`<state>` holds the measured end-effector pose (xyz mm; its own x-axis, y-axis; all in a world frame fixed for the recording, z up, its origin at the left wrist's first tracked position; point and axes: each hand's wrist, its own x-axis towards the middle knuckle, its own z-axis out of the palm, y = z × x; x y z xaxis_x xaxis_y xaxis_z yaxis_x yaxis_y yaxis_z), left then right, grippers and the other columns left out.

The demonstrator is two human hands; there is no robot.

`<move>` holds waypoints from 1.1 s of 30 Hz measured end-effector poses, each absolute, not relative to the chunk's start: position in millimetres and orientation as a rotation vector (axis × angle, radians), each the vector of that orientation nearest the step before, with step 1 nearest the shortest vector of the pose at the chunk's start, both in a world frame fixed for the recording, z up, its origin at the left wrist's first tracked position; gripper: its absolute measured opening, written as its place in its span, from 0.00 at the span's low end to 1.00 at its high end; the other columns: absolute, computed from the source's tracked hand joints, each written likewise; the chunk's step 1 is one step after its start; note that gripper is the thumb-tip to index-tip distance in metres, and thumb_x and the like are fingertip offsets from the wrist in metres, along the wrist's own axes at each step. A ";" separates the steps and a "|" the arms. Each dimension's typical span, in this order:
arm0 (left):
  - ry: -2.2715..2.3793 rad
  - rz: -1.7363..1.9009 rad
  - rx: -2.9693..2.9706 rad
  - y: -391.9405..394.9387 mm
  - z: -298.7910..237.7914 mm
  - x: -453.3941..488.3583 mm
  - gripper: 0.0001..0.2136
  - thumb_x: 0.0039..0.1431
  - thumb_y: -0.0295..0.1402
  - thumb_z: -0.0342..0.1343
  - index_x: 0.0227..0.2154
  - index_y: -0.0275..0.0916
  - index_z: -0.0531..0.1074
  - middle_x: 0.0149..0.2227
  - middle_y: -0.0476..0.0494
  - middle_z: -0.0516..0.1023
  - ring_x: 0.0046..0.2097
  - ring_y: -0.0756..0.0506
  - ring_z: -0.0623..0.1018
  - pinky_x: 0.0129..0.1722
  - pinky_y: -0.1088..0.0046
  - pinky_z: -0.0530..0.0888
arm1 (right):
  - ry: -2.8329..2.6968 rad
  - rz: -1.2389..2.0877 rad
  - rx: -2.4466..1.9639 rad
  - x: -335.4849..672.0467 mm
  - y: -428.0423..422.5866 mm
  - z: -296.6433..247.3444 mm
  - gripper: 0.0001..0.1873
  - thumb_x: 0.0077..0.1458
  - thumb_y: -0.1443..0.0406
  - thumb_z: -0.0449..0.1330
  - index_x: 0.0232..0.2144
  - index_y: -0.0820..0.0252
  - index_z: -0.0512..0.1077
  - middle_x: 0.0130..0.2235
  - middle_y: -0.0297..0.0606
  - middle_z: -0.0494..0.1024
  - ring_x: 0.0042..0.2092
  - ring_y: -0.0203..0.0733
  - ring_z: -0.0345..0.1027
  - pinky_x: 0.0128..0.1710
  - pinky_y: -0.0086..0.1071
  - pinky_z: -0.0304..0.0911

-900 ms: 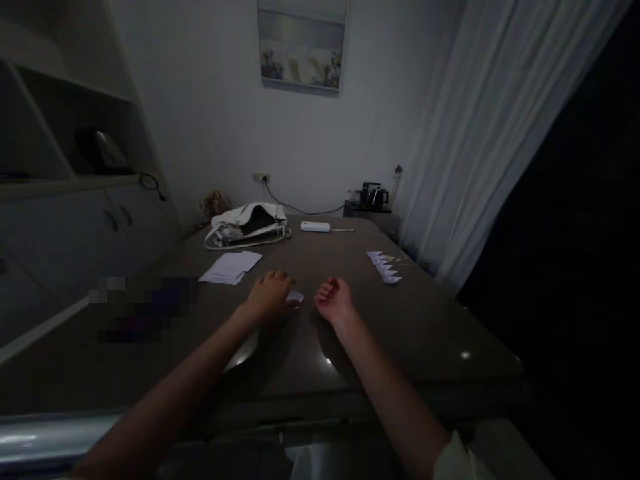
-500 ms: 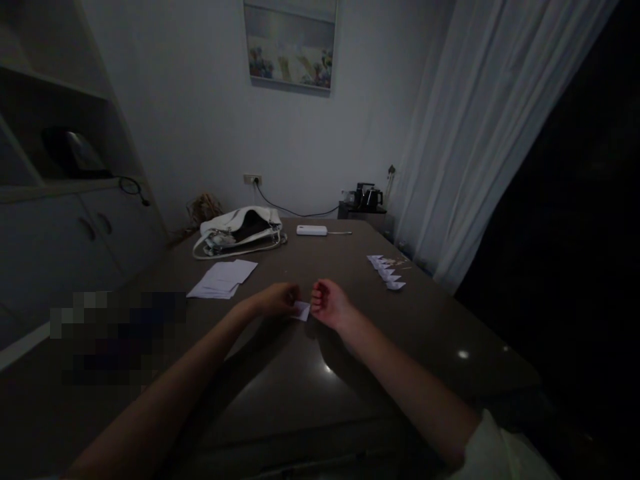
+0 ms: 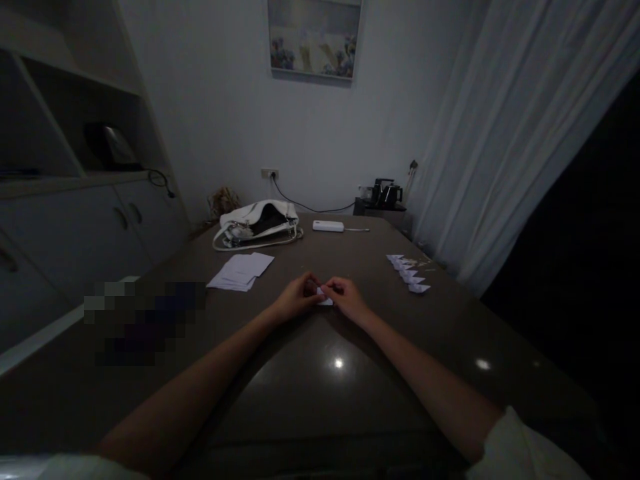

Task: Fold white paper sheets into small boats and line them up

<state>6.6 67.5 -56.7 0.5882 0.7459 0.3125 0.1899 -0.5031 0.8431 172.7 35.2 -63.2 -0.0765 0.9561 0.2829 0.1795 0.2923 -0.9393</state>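
Note:
Both my hands meet over the middle of a dark brown table [image 3: 310, 393]. My left hand [image 3: 295, 298] and my right hand [image 3: 345, 297] each pinch a small white folded paper piece [image 3: 324, 297] that rests on or just above the tabletop. Their fingers are curled in and cover most of the paper. A loose stack of white paper sheets [image 3: 241, 271] lies to the left, beyond my left hand. A row of several small folded paper pieces [image 3: 409, 273] lies to the right, beyond my right hand.
A white handbag [image 3: 257, 223] and a white power bank [image 3: 329, 226] with a cable lie at the table's far end. A kettle [image 3: 386, 193] stands on a low stand behind. Cabinets [image 3: 100, 227] run along the left, a white curtain [image 3: 495, 147] along the right.
My hands have come together: the right hand, which was a loose fist apart from the paper, now pinches it along with the left. The camera view shifted slightly.

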 end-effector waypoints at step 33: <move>0.867 0.912 2.425 61.2 -48.5 3.9 0.14 0.54 0.37 0.57 0.42 0.37 0.76 0.35 0.45 0.79 0.33 0.47 0.75 0.34 0.76 0.69 | -1.382 1.028 -1.060 177.1 35.5 -58.4 0.13 0.42 0.59 0.64 0.29 0.61 0.70 0.23 0.31 0.72 0.21 0.30 0.60 0.18 0.23 0.53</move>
